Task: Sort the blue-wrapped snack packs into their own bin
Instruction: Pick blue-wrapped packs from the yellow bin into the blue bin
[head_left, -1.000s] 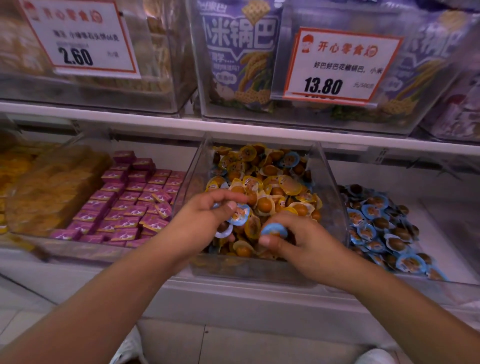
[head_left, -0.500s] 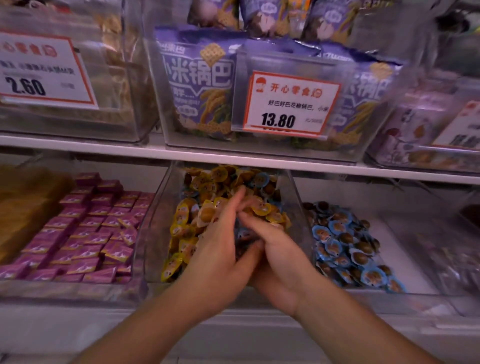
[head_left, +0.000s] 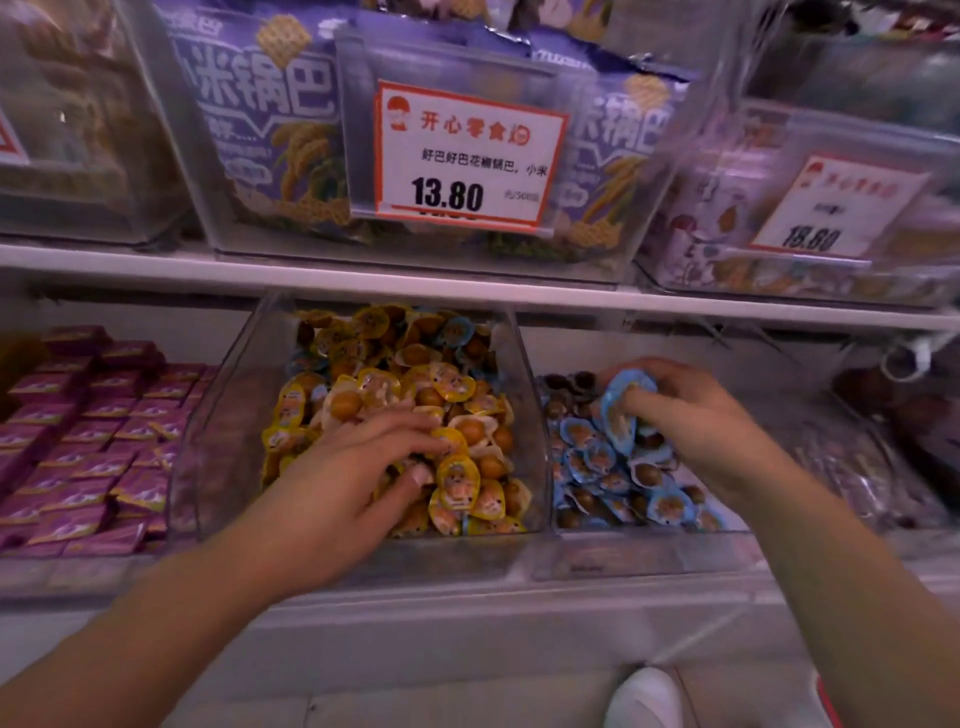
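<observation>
A clear middle bin (head_left: 524, 415) is heaped with yellow-wrapped snack packs (head_left: 457, 384), and a few blue-wrapped ones show near its back (head_left: 460, 328). To its right lies the pile of blue-wrapped snack packs (head_left: 597, 457) in their own bin (head_left: 644, 551). My left hand (head_left: 363, 467) rests palm down on the yellow heap, fingers spread, holding nothing that I can see. Over the blue pile, my right hand (head_left: 685, 415) is closed on a few blue-wrapped packs (head_left: 621, 400).
Magenta boxed snacks (head_left: 88, 441) fill the bin at the left. A white shelf edge (head_left: 467, 291) runs just above the bins, with purple snack bags and a price card (head_left: 467, 156) over it. Dark packets (head_left: 883, 441) lie at the far right. A white shoe (head_left: 644, 699) shows below.
Both hands were together over the middle bin. My right hand has moved right over the blue pile with blue packs in it, and my left hand has dropped flat onto the yellow heap.
</observation>
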